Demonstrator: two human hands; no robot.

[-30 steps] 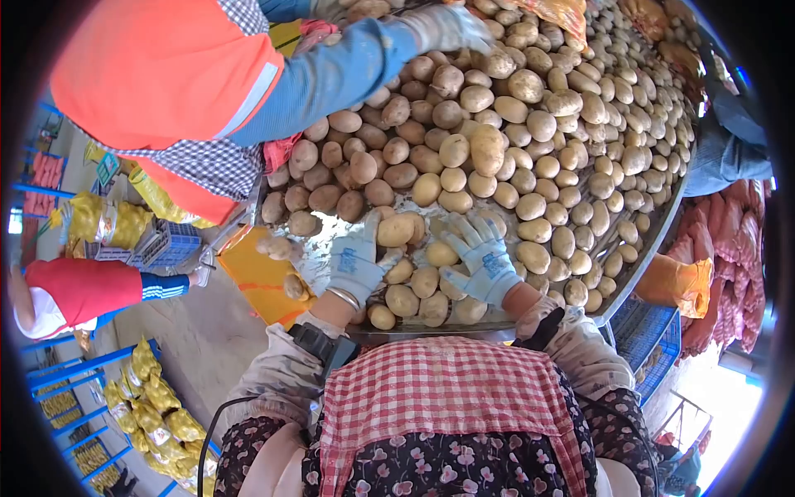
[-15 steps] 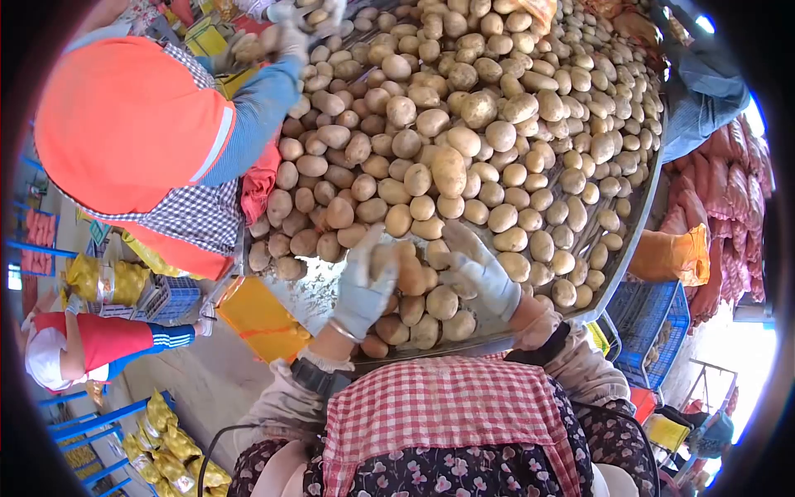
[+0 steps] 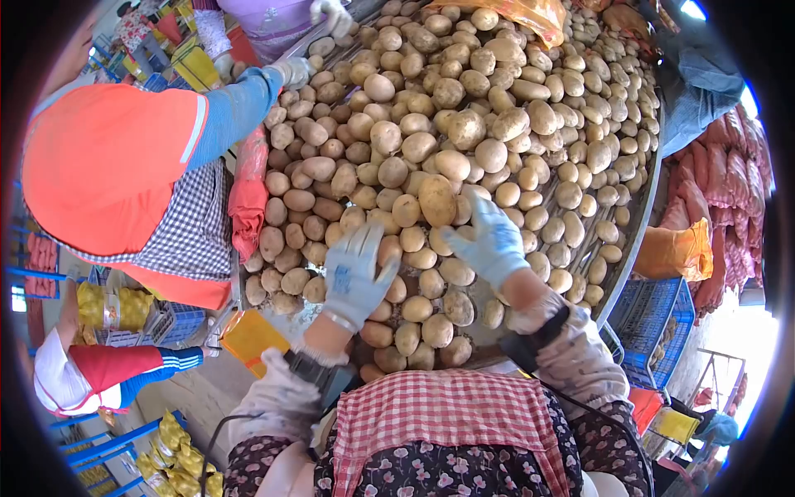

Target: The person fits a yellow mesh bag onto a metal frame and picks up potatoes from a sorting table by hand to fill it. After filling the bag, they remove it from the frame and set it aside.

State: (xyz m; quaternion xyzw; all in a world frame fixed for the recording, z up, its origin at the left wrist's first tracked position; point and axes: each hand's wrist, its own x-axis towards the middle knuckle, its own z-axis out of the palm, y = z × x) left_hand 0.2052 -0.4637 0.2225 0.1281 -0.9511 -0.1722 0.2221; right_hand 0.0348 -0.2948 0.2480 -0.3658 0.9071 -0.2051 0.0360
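A broad heap of potatoes (image 3: 464,128) covers the metal-edged table in front of me. My left hand (image 3: 354,275), in a pale work glove, lies over potatoes near the front edge with its fingers stretched forward and thumb apart. Close to that thumb is a reddish-brown potato (image 3: 389,249). My right hand (image 3: 489,245), gloved too, reaches into the heap with thumb and fingers apart, its fingertips among potatoes. Just ahead of the hands lies a large potato (image 3: 437,200). Several potatoes (image 3: 436,330) sit between my wrists, close to my checked apron.
At left, a co-worker in an orange vest (image 3: 116,157) reaches over the table. An orange bag (image 3: 683,253) and a blue crate (image 3: 654,323) stand at right, near stacked red sacks (image 3: 729,190). A yellow-orange container (image 3: 252,338) is left of the table front.
My right hand has moved forward into the heap. My left hand has flattened out, fingers now pointing forward. Potatoes between my hands have shifted, and the co-worker has drawn back to the left.
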